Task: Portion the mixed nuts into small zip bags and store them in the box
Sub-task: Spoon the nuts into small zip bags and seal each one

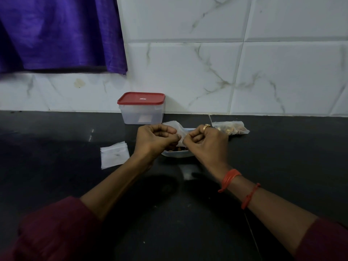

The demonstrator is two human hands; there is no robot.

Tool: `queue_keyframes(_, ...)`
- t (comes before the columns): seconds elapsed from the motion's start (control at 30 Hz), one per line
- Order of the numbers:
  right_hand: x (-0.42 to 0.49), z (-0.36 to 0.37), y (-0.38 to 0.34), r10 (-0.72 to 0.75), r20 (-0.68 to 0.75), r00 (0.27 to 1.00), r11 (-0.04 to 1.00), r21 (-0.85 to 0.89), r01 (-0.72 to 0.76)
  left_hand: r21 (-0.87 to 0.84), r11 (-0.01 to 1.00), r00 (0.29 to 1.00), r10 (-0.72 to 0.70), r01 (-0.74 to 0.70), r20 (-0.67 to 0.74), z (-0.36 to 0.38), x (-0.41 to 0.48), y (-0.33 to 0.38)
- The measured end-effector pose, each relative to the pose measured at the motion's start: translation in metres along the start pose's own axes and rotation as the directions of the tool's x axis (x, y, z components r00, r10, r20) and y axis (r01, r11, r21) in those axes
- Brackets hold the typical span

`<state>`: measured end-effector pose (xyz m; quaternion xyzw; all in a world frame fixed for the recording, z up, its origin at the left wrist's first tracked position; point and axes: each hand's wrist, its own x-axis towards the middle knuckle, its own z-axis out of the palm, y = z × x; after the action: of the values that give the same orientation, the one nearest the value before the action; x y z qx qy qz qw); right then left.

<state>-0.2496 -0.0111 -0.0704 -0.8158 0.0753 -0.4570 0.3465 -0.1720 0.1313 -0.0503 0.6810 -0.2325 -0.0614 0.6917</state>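
My left hand and my right hand meet above the counter, and both pinch one small clear zip bag between thumb and fingers. Right under them sits a shallow clear bowl with brown mixed nuts, mostly hidden by my hands. A filled zip bag of nuts lies flat to the right of my right hand. A short stack of unused zip bags lies to the left of my left wrist. The clear storage box with a red lid stands shut against the wall behind my hands.
The black counter runs the full width and meets a white marble-tiled wall. A purple curtain hangs at the upper left, above the counter.
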Motion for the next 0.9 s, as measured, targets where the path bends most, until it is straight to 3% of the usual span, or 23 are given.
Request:
queue_keyframes(0.1, 0.004, -0.004, 0.007, -0.059, 0.017, 0.998, 0.997, -0.051, 0.060, -0.003, 1.000, 1.000, -0.015, 0.015, 0.007, 0.001, 0.001, -0.003)
queue_keyframes(0.27, 0.000, -0.005, 0.010, -0.365, 0.127, 0.922, 0.917, -0.119, 0.380, -0.010, 0.999, 0.999, -0.041, 0.041, 0.007, 0.005, -0.001, -0.007)
queue_keyframes(0.33, 0.000, -0.003, 0.013, -0.409, 0.133, 0.903, 0.890, -0.160, 0.427, 0.006, 1.000, 1.000, -0.019, 0.019, -0.002, 0.006, -0.002, -0.006)
queue_keyframes(0.6, 0.003, -0.008, 0.013, -0.381, 0.153, 0.912, 0.874, -0.261, 0.410, 0.093, 0.995, 0.999, 0.037, -0.040, 0.033, 0.007, -0.005, -0.004)
queue_keyframes(0.8, 0.000, -0.004, 0.012, -0.272, 0.274, 0.923, 0.911, -0.235, 0.339, 0.186, 0.967, 0.985, 0.166, -0.173, 0.050, 0.005, -0.005, 0.000)
queue_keyframes(0.9, 0.002, -0.004, 0.015, -0.222, 0.292, 0.930, 0.936, -0.203, 0.287, 0.211, 0.946, 0.967, 0.223, -0.246, 0.124, 0.002, -0.005, 0.003)
